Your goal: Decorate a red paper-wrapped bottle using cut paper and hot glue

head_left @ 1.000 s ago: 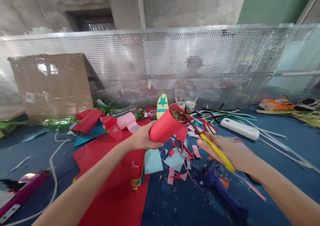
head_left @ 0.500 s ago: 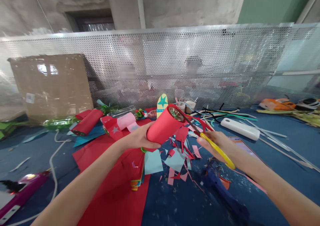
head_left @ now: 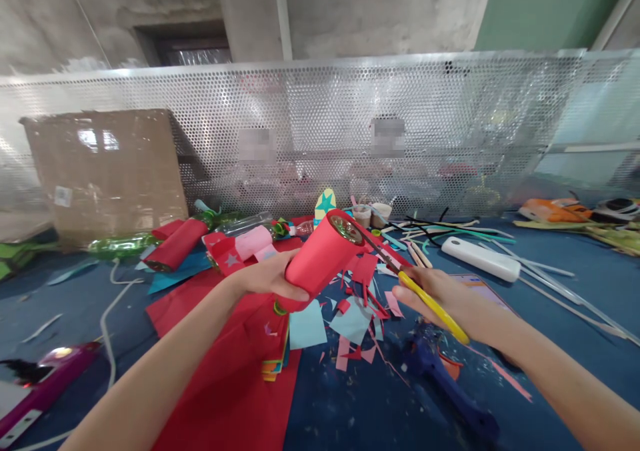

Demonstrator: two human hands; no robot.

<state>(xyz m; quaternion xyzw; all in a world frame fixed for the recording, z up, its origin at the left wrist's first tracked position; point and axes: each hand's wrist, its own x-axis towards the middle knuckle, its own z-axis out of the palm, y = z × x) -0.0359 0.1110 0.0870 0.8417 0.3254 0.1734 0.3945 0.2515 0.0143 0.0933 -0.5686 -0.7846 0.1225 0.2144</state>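
My left hand (head_left: pixel 273 279) is wrapped round a bottle covered in red paper (head_left: pixel 317 258), holding it tilted with its round greenish base toward the upper right. Yellow-handled scissors (head_left: pixel 425 301) are gripped in my right hand (head_left: pixel 445 298). Their blades reach to the edge of the red paper at the bottle's base; whether they touch it I cannot tell. Beneath lie scraps of red, pink and pale blue paper (head_left: pixel 353 321). A large red sheet (head_left: pixel 240 398) spreads under my left forearm.
A blue glue gun (head_left: pixel 450 391) lies at the front right, near a phone (head_left: pixel 483 288) and a white oblong device (head_left: pixel 480 258). Another red-wrapped bottle (head_left: pixel 177 244) rests at the left. A purple power strip (head_left: pixel 50 384) is at the left edge. A perforated metal screen (head_left: pixel 325 104) stands behind.
The wrapped bottle has shifted slightly left and down in my left hand. A red strip by the scissor blades no longer shows beside the base. The scissors have moved slightly left.
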